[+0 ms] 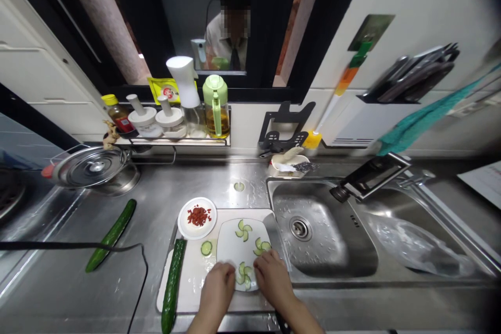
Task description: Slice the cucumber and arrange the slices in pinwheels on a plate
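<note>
A white squarish plate point(227, 242) rests on a light cutting board point(191, 287). Cucumber slices form pinwheel shapes on it: one at the top point(243, 230), one at the right point(262, 245) and one at the bottom point(243, 275). At the plate's lower left edge, my left hand point(219, 282) is closed beside the bottom pinwheel. My right hand point(273, 274) has curled fingers just below the right pinwheel. Whatever is between the fingertips of either hand is hidden. A loose cucumber slice point(206, 248) and a cut cucumber point(173, 287) lie left of the plate.
A white dish point(182, 223) of small red dried berries sits at the board's upper left. Another cucumber point(111, 235) lies farther left, with a black cable point(144, 261) near it. To the right is a steel sink point(324, 250). A dark handle point(282, 323) shows under my right forearm.
</note>
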Available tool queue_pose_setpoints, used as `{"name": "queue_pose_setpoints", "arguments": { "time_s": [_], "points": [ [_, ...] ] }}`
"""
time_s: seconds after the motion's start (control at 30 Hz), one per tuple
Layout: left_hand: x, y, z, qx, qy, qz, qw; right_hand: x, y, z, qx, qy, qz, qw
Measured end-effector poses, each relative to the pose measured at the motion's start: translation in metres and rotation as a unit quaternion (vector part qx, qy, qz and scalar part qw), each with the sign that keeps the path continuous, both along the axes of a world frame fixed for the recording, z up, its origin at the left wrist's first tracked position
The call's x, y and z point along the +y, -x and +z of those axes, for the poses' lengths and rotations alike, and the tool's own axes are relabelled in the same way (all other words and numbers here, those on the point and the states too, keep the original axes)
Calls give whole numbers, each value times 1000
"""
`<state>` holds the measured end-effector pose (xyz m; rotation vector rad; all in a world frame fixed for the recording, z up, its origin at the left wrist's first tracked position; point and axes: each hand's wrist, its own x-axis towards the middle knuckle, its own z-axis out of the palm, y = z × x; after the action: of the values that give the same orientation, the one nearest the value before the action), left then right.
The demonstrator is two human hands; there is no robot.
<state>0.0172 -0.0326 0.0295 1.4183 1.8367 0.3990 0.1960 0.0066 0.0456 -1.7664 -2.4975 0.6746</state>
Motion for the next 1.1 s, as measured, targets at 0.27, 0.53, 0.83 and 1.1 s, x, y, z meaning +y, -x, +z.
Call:
{"name": "queue_pose_setpoints", "arguments": {
  "time_s": [0.27, 0.53, 0.83, 1.1],
  "points": [
    [19, 57, -7, 51, -51, 133, 989, -1, 7, 12, -10, 20, -20, 1000],
    [27, 66, -17, 83, -52, 157, 983, -4, 14, 15, 3, 27, -19, 999],
    [31, 66, -17, 65, -66, 158, 983, -5, 16, 9, 2, 42, -19, 999],
    [28, 73, -11, -26, -57, 158, 985, 2, 30, 4, 76, 35, -19, 996]
  ]
}}
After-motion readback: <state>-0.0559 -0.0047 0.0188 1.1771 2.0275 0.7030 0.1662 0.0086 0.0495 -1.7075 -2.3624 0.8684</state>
